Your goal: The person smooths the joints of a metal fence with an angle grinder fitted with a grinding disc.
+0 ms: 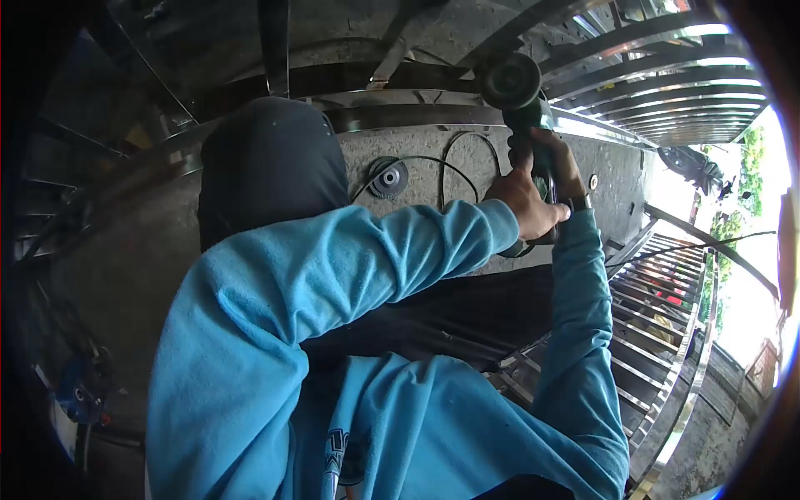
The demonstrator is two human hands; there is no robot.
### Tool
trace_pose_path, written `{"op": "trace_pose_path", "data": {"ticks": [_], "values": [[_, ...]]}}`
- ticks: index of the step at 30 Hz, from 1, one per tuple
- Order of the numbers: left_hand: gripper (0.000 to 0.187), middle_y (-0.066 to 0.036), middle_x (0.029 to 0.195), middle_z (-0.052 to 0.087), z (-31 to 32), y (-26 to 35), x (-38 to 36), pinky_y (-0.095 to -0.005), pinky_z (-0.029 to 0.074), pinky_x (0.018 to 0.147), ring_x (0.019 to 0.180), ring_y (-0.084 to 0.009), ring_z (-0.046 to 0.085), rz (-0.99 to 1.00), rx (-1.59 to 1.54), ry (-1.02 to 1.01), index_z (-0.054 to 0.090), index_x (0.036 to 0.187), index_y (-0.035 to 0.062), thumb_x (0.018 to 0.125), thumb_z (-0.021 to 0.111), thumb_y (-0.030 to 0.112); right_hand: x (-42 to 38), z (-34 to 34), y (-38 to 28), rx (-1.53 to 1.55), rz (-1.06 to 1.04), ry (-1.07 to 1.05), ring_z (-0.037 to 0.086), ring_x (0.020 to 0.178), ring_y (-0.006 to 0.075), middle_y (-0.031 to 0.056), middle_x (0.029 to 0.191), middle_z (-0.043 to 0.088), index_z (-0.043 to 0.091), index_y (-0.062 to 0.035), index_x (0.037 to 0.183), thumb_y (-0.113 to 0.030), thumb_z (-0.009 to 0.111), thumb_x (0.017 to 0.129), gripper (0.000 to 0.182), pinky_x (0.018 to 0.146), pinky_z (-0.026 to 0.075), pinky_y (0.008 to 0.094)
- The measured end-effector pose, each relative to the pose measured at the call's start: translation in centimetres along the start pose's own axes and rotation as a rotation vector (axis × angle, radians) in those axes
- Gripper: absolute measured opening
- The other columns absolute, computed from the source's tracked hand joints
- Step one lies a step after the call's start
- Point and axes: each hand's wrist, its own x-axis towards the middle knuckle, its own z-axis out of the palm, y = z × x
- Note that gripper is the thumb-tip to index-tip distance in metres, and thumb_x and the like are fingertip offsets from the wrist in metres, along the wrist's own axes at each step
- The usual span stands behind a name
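A dark green angle grinder (521, 117) is held in both hands, its round disc (510, 81) toward the top, close to a shiny metal bar (408, 117). My left hand (527, 200) is wrapped round the lower part of its body, thumb pointing right. Just beyond it, my right hand (567, 171), with a watch at the wrist, grips the grinder from the right side; its fingers are partly hidden. Whether the disc touches the metal is not clear.
A toothed disc (387, 177) and a black cable (444, 171) lie on the concrete floor. Metal grilles (667, 92) stand upper right, with another (658, 333) lower right. My dark-clothed knee (271, 167) rises at left. A blue tool (79, 392) is lower left, a motorcycle (696, 167) far right.
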Motion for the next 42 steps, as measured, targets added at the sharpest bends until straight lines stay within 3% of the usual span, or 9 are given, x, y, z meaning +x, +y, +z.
{"op": "trace_pose_path", "data": {"ticks": [3, 12, 18, 20, 23, 30, 36, 39, 42], "values": [[0.118, -0.028, 0.149, 0.046, -0.6, 0.6, 0.6, -0.0351, 0.037, 0.117, 0.136, -0.0351, 0.05, -0.048, -0.1, 0.061, -0.001, 0.16, -0.0014, 0.08, 0.08, 0.034, 0.7, 1.1, -1.4, -0.016, -0.012, -0.019, 0.067, 0.082, 0.018, 0.0092, 0.097, 0.067, 0.056, -0.0005, 0.124, -0.021, 0.066, 0.093, 0.039, 0.075, 0.056, 0.0311], [0.115, -0.027, 0.153, 0.041, -1.3, 1.5, 0.5, -0.0362, 0.036, 0.119, 0.137, -0.0364, 0.049, -0.097, -0.172, 0.047, 0.003, 0.16, 0.0014, 0.081, 0.079, 0.037, 0.4, 3.0, -4.0, -0.186, 0.107, 0.071, 0.067, 0.081, 0.0182, 0.0088, 0.095, 0.067, 0.058, -0.0008, 0.118, -0.022, 0.072, 0.09, 0.038, 0.074, 0.057, 0.0313], [0.114, -0.027, 0.152, 0.042, -1.1, 1.7, 0.5, -0.0363, 0.037, 0.118, 0.136, -0.0359, 0.051, -0.099, -0.168, 0.057, 0.004, 0.16, 0.0013, 0.082, 0.079, 0.037, 1.0, 2.1, -4.2, -0.221, 0.146, 0.029, 0.066, 0.076, 0.0157, 0.0068, 0.093, 0.067, 0.061, -0.0016, 0.113, -0.026, 0.075, 0.089, 0.037, 0.07, 0.056, 0.0299], [0.113, -0.027, 0.151, 0.044, -1.3, 1.8, 0.5, -0.0362, 0.037, 0.118, 0.135, -0.0355, 0.051, -0.103, -0.207, 0.049, 0.005, 0.16, 0.0009, 0.082, 0.079, 0.037, 1.6, 1.6, -4.2, -0.339, 0.113, 0.037, 0.067, 0.075, 0.0206, 0.0089, 0.091, 0.067, 0.06, -0.0052, 0.112, -0.033, 0.072, 0.09, 0.037, 0.069, 0.057, 0.0347], [0.111, -0.027, 0.148, 0.046, -1.2, 1.5, 0.7, -0.036, 0.038, 0.118, 0.135, -0.0348, 0.052, -0.093, -0.252, 0.073, 0.008, 0.159, -0.0003, 0.081, 0.079, 0.035, 1.2, 2.7, -4.9, -0.313, 0.134, 0.053, 0.066, 0.073, 0.0151, 0.0062, 0.092, 0.067, 0.062, -0.0021, 0.111, -0.028, 0.077, 0.087, 0.039, 0.064, 0.056, 0.03], [0.111, -0.027, 0.146, 0.048, -1.0, 1.2, 0.0, -0.0354, 0.037, 0.119, 0.137, -0.0348, 0.05, -0.072, -0.212, 0.08, 0.012, 0.158, -0.0037, 0.078, 0.081, 0.031, 0.8, 2.2, -4.0, -0.306, 0.147, 0.024, 0.067, 0.073, 0.0186, 0.0079, 0.09, 0.067, 0.06, -0.0054, 0.11, -0.033, 0.072, 0.091, 0.035, 0.067, 0.056, 0.0319], [0.117, -0.027, 0.143, 0.052, -0.6, 0.6, -0.7, -0.0349, 0.04, 0.116, 0.132, -0.0353, 0.054, -0.026, -0.186, 0.106, 0.009, 0.159, -0.0036, 0.075, 0.085, 0.026, 0.2, 2.4, -3.2, -0.31, 0.13, 0.068, 0.067, 0.072, 0.0185, 0.008, 0.09, 0.067, 0.06, -0.0056, 0.111, -0.031, 0.072, 0.091, 0.034, 0.065, 0.056, 0.0316], [0.121, -0.026, 0.142, 0.053, -0.6, 0.8, -1.1, -0.0348, 0.042, 0.115, 0.13, -0.0351, 0.056, -0.019, -0.167, 0.112, 0.008, 0.159, -0.0034, 0.072, 0.088, 0.024, -0.9, 3.7, -3.6, -0.26, 0.114, 0.054, 0.066, 0.071, 0.0144, 0.0048, 0.088, 0.066, 0.06, -0.0015, 0.113, -0.025, 0.077, 0.086, 0.039, 0.063, 0.057, 0.0282], [0.119, -0.027, 0.14, 0.054, -0.1, 0.2, -0.8, -0.0352, 0.042, 0.115, 0.13, -0.0352, 0.056, 0.015, -0.119, 0.093, 0.013, 0.158, -0.0042, 0.071, 0.09, 0.025, -2.1, 4.4, -3.0, -0.306, -0.073, 0.14, 0.066, 0.073, 0.0149, 0.0048, 0.089, 0.066, 0.06, -0.0012, 0.115, -0.021, 0.074, 0.088, 0.036, 0.066, 0.058, 0.0275]]}}
